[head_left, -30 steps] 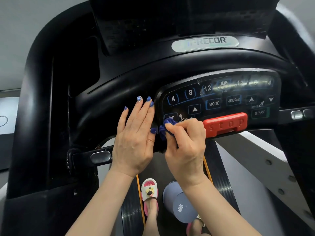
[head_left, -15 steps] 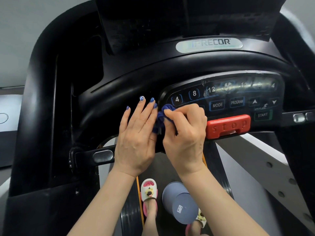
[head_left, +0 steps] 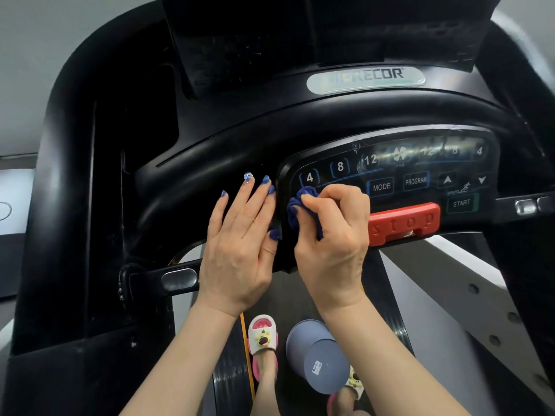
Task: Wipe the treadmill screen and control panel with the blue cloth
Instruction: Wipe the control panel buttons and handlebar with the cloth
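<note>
While the blue cloth (head_left: 303, 205) sits bunched at the control panel's (head_left: 390, 175) left end, right hand (head_left: 333, 235) pinching it, unwiped buttons run rightward. Left hand (head_left: 240, 235) flat, fingers straight, bracing the console beside it.

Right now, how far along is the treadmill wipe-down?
Nothing shows as finished. In hand: the right hand pinches the blue cloth against the control panel below key 4, the left hand flat beside it. Left: glare-streaked keys toward START, and the dark screen above.
</note>
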{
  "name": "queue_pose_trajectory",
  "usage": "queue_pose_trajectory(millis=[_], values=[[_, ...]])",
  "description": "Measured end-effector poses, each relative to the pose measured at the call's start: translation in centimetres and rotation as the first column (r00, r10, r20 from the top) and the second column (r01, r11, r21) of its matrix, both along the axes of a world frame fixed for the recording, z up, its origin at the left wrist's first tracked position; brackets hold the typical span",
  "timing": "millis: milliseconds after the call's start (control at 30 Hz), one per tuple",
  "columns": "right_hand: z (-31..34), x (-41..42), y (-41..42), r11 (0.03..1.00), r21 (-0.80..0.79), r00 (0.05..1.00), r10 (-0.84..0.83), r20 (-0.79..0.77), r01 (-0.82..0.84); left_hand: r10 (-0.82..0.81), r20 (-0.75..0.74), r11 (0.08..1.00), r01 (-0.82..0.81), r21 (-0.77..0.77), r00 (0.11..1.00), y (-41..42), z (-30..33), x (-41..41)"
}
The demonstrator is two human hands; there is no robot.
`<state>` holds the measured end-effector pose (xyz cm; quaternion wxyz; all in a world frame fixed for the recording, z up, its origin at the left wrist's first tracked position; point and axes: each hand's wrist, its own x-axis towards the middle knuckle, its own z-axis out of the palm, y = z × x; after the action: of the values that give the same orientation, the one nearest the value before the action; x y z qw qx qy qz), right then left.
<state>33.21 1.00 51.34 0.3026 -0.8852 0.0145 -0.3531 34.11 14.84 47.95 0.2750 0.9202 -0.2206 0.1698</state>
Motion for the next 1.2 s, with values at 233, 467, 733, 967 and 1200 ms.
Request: queue_pose_trajectory(millis=[233, 467, 733, 967, 1200], values=[[0.1, -0.2, -1.0, 1.000, 0.000, 1.000, -0.008, -0.009, 0.008, 0.003, -0.005, 1.000, -0.003, 0.003, 1.000, 0.0, 0.1, 0.0], [-0.1, -0.9, -3.0, 0.999, -0.039, 1.000, 0.010, -0.018, -0.011, 0.002, -0.008, 1.000, -0.002, -0.007, 1.000, -0.1, 0.1, -0.1], [-0.4, -1.6, -3.3, 0.999, -0.030, 0.997, -0.040, -0.065, 0.038, 0.004, 0.001, 1.000, -0.004, -0.008, 1.000, -0.1, 0.0, 0.0], [0.1, -0.5, -3.6, 0.992, 0.003, 0.991, -0.124, -0.041, 0.124, 0.009, -0.004, 1.000, -0.009, -0.017, 1.000, -0.1, 0.0, -0.1], [-0.1, -0.9, -3.6, 0.984, -0.018, 0.983, -0.180, -0.047, 0.179, -0.002, -0.006, 1.000, 0.002, -0.015, 1.000, -0.1, -0.1, -0.1]])
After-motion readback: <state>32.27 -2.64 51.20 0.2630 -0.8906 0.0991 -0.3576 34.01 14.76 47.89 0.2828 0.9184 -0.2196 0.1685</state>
